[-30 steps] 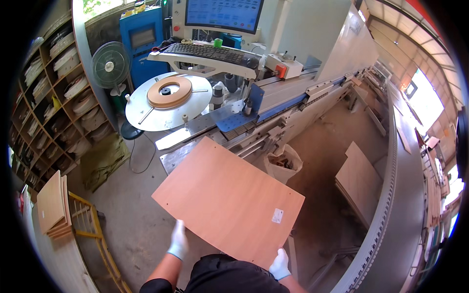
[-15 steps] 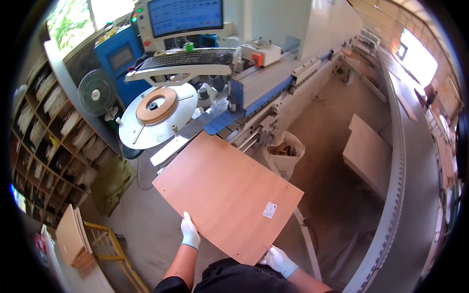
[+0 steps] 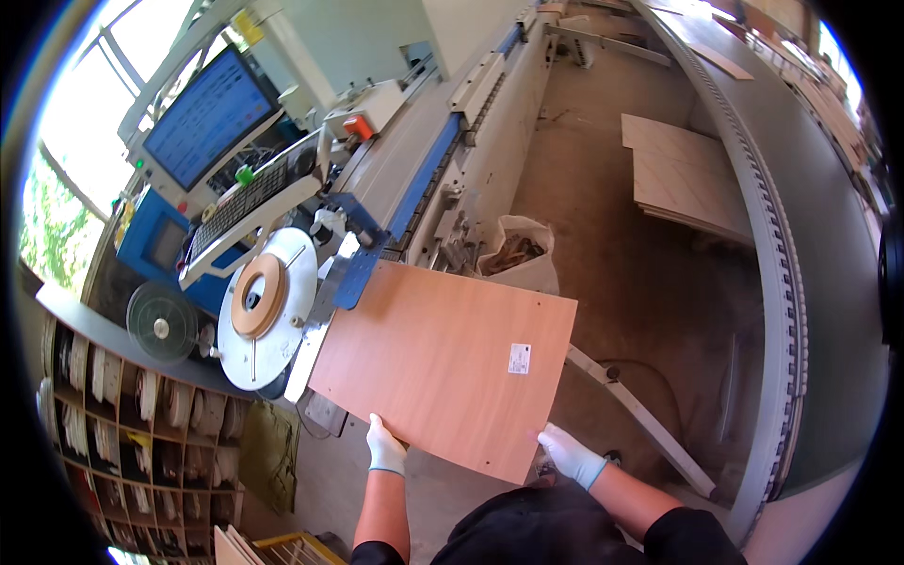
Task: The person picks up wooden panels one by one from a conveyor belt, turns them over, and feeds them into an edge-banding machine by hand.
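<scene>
A person is holding a reddish-brown wooden panel (image 3: 443, 363) flat in front of them, and everything else is easiest placed against it. The left hand (image 3: 384, 447), in a white glove, is gripping the panel's near edge toward its left corner, fingers curled under and thumb lying on top. The right hand (image 3: 568, 453), also gloved, is closed on the near right corner of the same panel. A small white label (image 3: 519, 358) is sitting on the panel's face near its right edge. The panel's far left corner is resting against the infeed end of a long grey and blue edge-banding machine (image 3: 443, 160), which is running away from the panel toward the top of the view. Just left of the panel, a white disc carrying a roll of wood-coloured edge tape (image 3: 260, 295) is lying flat. Beyond that, a keyboard (image 3: 240, 209) and a lit monitor (image 3: 202, 118) are standing on the machine. Just past the panel's far right corner, a white sack of offcuts (image 3: 518, 256) is sitting on the floor. A grey metal rail (image 3: 640, 419) is slanting away from the panel's right edge. Well to the far right, a stack of pale boards (image 3: 683, 174) is lying. To the lower left, pigeonhole shelves (image 3: 122, 414) are holding more tape rolls.
</scene>
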Motion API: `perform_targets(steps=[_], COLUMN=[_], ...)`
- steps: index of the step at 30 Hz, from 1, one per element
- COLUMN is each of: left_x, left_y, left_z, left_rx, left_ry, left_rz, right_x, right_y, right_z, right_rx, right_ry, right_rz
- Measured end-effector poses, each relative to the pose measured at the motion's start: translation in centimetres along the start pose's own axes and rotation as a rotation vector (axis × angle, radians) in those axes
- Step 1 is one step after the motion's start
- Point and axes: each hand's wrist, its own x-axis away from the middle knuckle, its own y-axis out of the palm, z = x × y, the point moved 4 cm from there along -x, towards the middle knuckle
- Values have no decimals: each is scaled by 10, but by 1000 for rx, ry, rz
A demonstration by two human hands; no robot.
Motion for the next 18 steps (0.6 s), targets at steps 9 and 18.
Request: perform_targets(steps=[9, 18], left_x=[-49, -106], left_y=[75, 144], left_z=[-4, -3], left_rx=[-19, 78], left_ry=[-5, 8], left_rz=[-263, -306], right_x=[-37, 50], right_y=[-29, -62], right_z=[-60, -48], right_rx=[120, -41], right_ry=[-314, 49], right_rz=[79, 110])
